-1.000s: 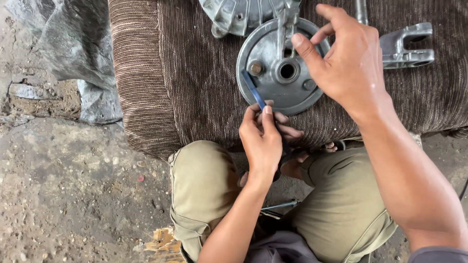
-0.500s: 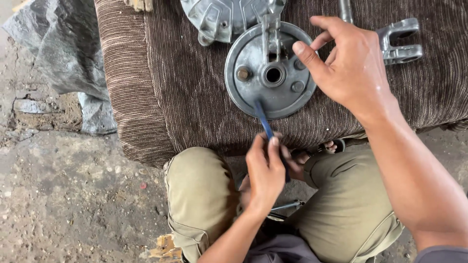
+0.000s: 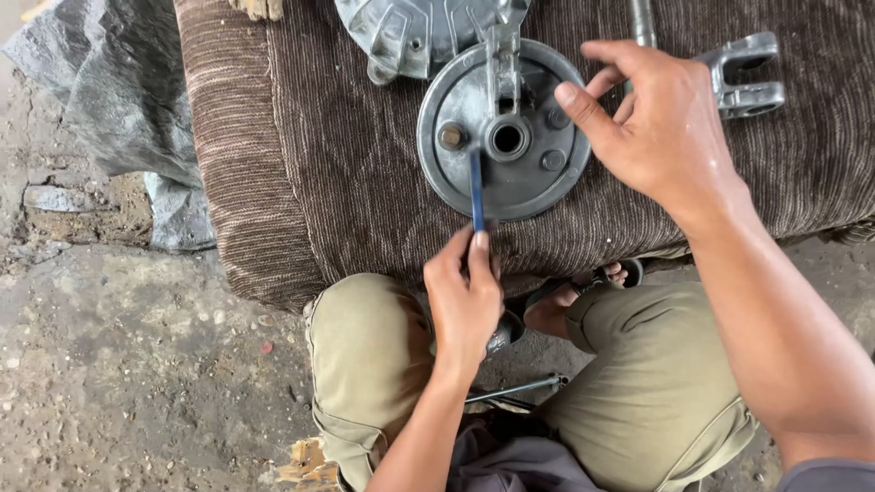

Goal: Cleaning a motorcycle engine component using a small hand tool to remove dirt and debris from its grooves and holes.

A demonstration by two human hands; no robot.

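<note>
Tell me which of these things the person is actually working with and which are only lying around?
In use:
round metal plate
thin blue tool in left hand
right hand at the plate's edge

Lying about:
ribbed metal cover
forked metal piece
grey sheet
brown cloth

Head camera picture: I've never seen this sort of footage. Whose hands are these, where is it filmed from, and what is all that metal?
The camera sits on a person's head and looks down, so both hands and the knees in olive trousers are the wearer's own. The person crouches on rough ground before a brown ribbed cloth. On it lies a round grey metal plate with a centre hole, beside another ribbed casting and a forked metal piece. The left hand holds a thin blue rod against the plate. The right hand touches the plate's rim.
</note>
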